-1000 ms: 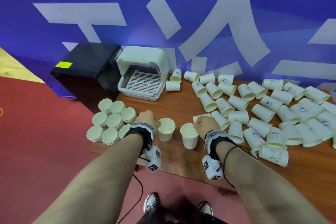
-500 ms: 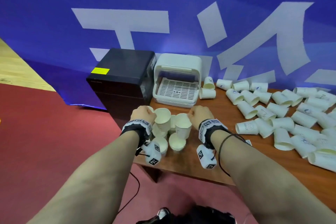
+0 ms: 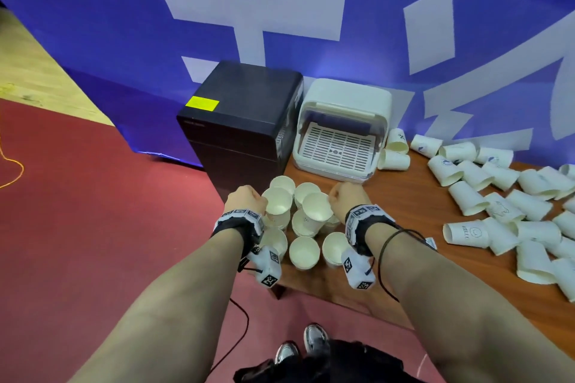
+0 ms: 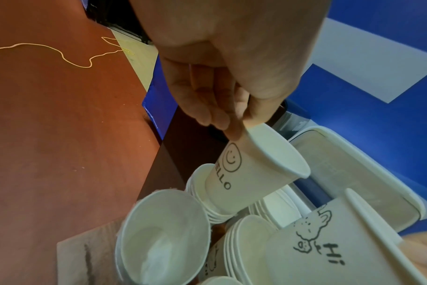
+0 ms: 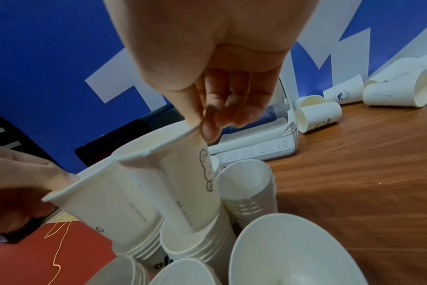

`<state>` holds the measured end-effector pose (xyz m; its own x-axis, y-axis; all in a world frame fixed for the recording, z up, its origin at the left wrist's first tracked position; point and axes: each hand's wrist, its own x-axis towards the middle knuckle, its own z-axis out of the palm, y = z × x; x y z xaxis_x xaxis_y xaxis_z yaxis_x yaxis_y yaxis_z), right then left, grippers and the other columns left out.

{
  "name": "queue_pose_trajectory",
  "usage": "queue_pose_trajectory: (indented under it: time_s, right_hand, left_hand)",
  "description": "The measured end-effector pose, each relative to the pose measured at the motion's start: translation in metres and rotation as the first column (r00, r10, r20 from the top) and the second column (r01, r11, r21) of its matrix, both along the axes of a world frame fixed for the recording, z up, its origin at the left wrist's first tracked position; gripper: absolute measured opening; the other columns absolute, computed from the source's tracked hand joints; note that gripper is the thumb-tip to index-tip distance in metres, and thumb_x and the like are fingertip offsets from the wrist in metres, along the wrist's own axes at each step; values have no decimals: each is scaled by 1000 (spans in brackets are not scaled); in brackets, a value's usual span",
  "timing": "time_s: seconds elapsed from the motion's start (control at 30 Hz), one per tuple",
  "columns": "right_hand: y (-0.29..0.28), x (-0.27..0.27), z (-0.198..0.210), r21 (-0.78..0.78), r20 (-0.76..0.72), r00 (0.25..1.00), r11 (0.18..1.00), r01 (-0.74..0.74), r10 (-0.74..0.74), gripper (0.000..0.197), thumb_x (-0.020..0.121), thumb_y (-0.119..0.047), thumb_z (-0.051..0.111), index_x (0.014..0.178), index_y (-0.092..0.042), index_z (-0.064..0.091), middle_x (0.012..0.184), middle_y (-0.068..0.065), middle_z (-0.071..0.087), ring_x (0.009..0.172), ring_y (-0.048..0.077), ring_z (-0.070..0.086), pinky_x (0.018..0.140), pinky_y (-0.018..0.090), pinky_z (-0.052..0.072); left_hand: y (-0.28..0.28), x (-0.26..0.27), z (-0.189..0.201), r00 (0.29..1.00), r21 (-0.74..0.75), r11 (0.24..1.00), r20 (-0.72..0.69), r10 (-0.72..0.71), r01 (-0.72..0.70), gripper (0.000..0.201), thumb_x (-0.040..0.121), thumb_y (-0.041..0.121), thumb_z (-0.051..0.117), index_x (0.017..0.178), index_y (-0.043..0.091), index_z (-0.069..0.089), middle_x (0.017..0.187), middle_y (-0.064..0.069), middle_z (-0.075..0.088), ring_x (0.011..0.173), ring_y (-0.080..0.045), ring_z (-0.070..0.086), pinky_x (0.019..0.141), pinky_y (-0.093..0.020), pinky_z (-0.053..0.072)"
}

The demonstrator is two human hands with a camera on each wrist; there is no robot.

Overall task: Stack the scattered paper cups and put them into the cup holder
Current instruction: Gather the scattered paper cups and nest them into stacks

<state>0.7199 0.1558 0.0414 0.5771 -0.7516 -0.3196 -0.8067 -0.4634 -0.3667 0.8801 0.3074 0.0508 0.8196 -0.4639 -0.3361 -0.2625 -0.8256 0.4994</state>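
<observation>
Floor: red carpet (image 3: 93, 227) is lying at far left, an orange cord (image 4: 49, 52) trailing across it.
Black cabinet: a dark box (image 3: 239, 109) with a yellow sticker is standing just left of the bench (image 3: 420, 242).
Left hand: the left hand (image 3: 245, 199) is pinching the rim of the "HELLO" cup (image 4: 251, 173) between thumb and fingers; the grip is clamped on that cup.
"HELLO" cup: white paper, printed with a smiley face, is sitting tilted with its base inside a left stack (image 4: 197, 194).
Stacks: several upright stacks of white cups (image 3: 303, 253) are crowding the bench's left corner, mouths up.
"Hi" cup: the "Hi" cup (image 4: 329, 250) with a cartoon animal is sitting partly inside a neighbouring stack (image 5: 195, 244).
Right hand: the right hand (image 3: 348, 196) is pinching the "Hi" cup's rim; the grip is clamped on it.
Cup holder: the white cup holder (image 3: 342, 130), lid raised over a slotted tray, is standing at the back beside the cabinet.
Scattered cups: many loose cups (image 3: 497, 196) are lying on their sides across the right of the bench.
Views: the head view is showing only knuckles and cup mouths; the wrist views are showing the pinches, the printing and how deep each cup is sitting.
</observation>
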Motion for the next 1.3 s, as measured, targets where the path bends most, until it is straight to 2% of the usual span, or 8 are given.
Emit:
queue_pose_trajectory:
  time_s: [0.1,0.23,0.5,0.63,0.77,0.97,1.13,1.3]
  right_hand:
    - [-2,8,-6,19,-15,1000,1000,-4,5,21,91,-17,49,95,-10,69,92,11,69,82,29,65,68,33,55]
    - [-4,17,-12,30,-15,1000,999,-14,14,24,91,-16,47,97,-11,69,94,12,69,85,29,65,71,34,56]
    - [-4,28,-20,43,-70,996,998,-46,49,18,90,-22,47,87,-14,63,89,8,65,78,26,62,66,31,53]
    - [0,27,-20,30,-135,986,995,-97,100,23,90,-32,49,92,-16,65,90,6,65,78,26,61,64,31,50]
    - [3,13,-14,10,-150,987,998,-60,61,22,90,-25,45,91,-15,65,88,7,65,76,28,61,61,30,48]
    - [7,-44,-10,24,-155,985,996,84,-79,24,88,-20,43,92,-15,66,87,9,67,76,30,64,69,36,57]
    - [14,-122,-18,91,-227,949,965,246,-220,21,88,-24,48,96,-20,67,93,7,67,81,28,66,71,33,57]
    - [8,-203,-20,74,-263,896,919,388,-357,23,90,-25,52,87,-10,69,86,9,67,78,28,66,65,31,53]
  left_hand:
    - [-4,7,-8,1000,35,999,-14,-2,3,17,76,11,52,61,15,57,65,-6,62,61,-29,56,64,-33,55]
    - [-6,14,-20,997,82,996,-75,-29,36,17,78,16,54,66,10,64,69,-9,67,63,-30,58,65,-31,53]
    - [-1,22,-33,989,145,986,-130,-69,88,16,81,23,60,71,13,66,72,-10,65,63,-30,57,62,-28,45]
    - [0,24,-30,989,130,988,-131,-67,84,18,82,23,57,74,11,67,68,-7,63,64,-30,57,63,-28,43]
    - [-11,11,-23,981,125,975,-85,-174,184,19,83,26,54,88,12,67,88,-10,69,80,-33,64,72,-33,51]
    - [-46,-48,-25,880,112,874,-26,-473,473,22,87,29,52,94,12,65,91,-10,65,78,-30,60,68,-30,45]
    - [-70,-102,-36,786,106,781,-17,-618,616,24,87,33,51,92,16,68,90,-8,68,82,-30,63,72,-31,49]
    - [-98,-160,-37,685,130,677,-27,-728,724,19,88,31,53,94,18,66,94,-5,68,84,-27,64,75,-31,53]
